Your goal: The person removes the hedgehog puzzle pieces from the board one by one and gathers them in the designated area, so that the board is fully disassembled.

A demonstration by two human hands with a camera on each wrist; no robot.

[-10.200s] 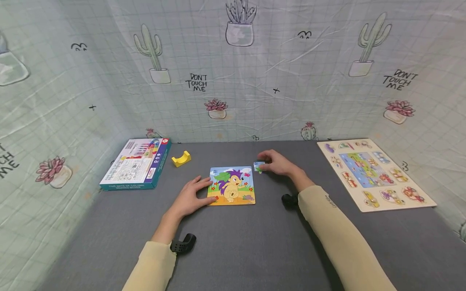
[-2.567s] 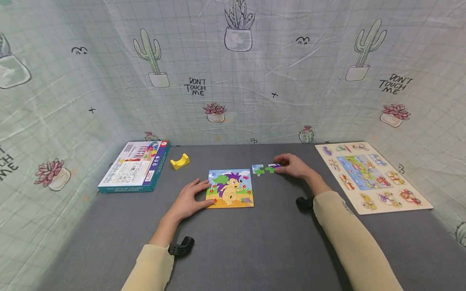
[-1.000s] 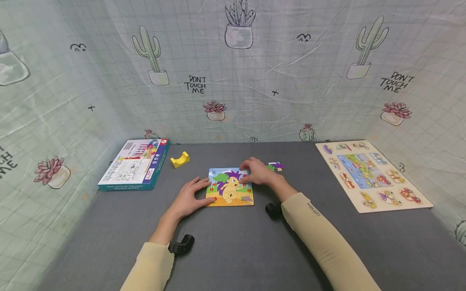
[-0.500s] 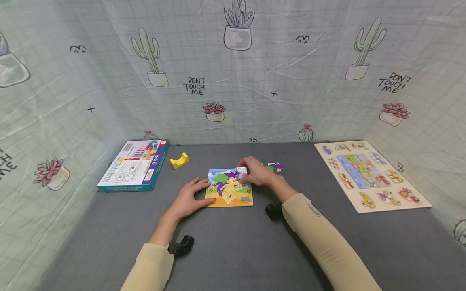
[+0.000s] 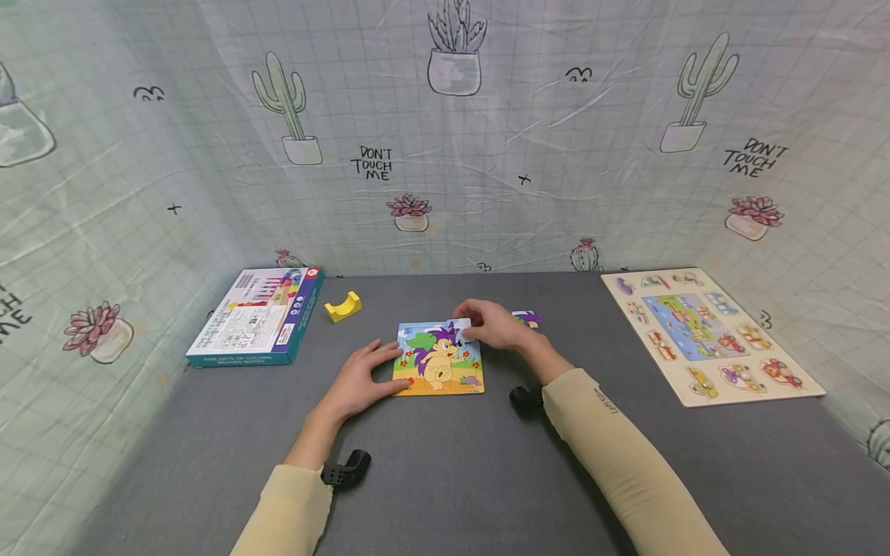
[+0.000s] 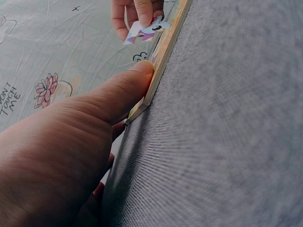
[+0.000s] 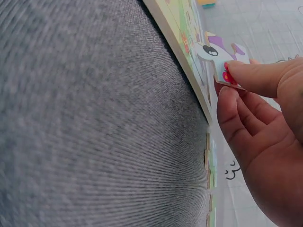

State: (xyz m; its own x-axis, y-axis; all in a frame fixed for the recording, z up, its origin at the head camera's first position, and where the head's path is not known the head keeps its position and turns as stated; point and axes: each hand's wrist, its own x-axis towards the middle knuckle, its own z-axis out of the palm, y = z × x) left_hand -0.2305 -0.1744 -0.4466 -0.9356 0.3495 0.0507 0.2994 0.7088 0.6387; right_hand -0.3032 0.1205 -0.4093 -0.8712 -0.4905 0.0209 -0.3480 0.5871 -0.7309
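Observation:
A square hedgehog jigsaw puzzle point(image 5: 438, 367) in a shallow tray lies flat on the table. My left hand point(image 5: 358, 378) rests at its left side, fingers spread, the thumb touching the near left corner; the left wrist view shows the thumb on the frame's edge. Above the puzzle's far right part, my right hand point(image 5: 490, 326) pinches a jigsaw piece point(image 7: 221, 59) between thumb and fingers. The piece carries an eye, purple spikes and a red butterfly, and is held tilted off the tray. Behind the right hand, a loose purple-and-green piece point(image 5: 530, 318) partly shows on the table.
At the back left lies a flat box point(image 5: 257, 313), with a yellow curved block point(image 5: 344, 307) beside it. A wooden picture-puzzle board point(image 5: 709, 336) lies on the right. Patterned cloth point(image 5: 521, 224) rises behind the grey table point(image 5: 445, 479).
Since 2.6 s ago my right hand has come left from the loose pieces to the puzzle. In the last half second the held piece has been raised and tilted. The left hand stays put.

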